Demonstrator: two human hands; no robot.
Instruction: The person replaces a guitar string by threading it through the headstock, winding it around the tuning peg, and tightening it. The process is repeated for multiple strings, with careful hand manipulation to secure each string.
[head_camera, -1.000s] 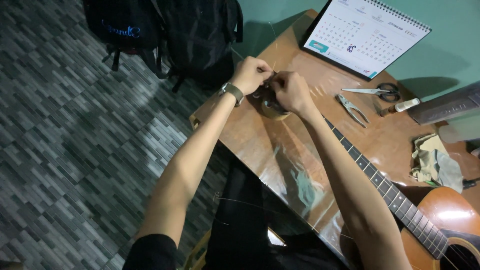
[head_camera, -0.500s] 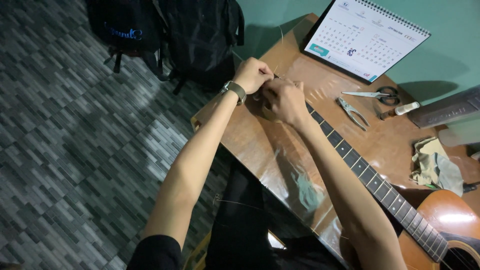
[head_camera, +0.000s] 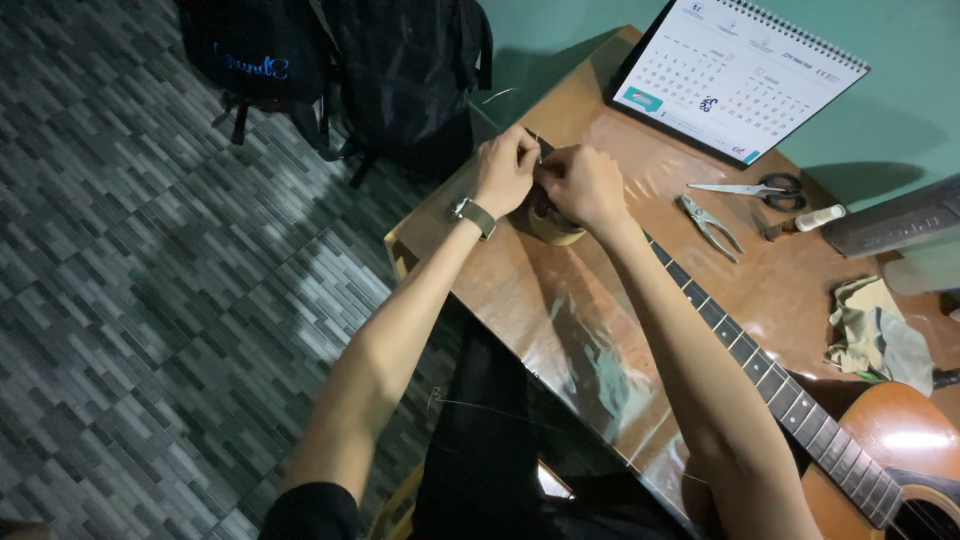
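An acoustic guitar (head_camera: 880, 450) lies across the brown table (head_camera: 600, 300), its neck (head_camera: 730, 340) running up to the headstock, which my hands hide. My left hand (head_camera: 505, 170), with a watch on its wrist, and my right hand (head_camera: 582, 183) are closed together over the headstock, pinching a thin guitar string (head_camera: 537, 140) that sticks up between them. A roll of tape (head_camera: 553, 228) sits under the headstock, just below my right hand. A loose string end (head_camera: 470, 405) hangs near my lap.
Pliers (head_camera: 708, 225), scissors (head_camera: 755, 186) and a small white-tipped tube (head_camera: 805, 220) lie right of my hands. A desk calendar (head_camera: 740, 75) stands at the back, a crumpled cloth (head_camera: 875, 330) at the right. Black backpacks (head_camera: 340, 70) rest on the tiled floor.
My hands have stayed on the headstock with small finger movements; the right hand has shifted slightly and the thin string end now shows above the fingers.
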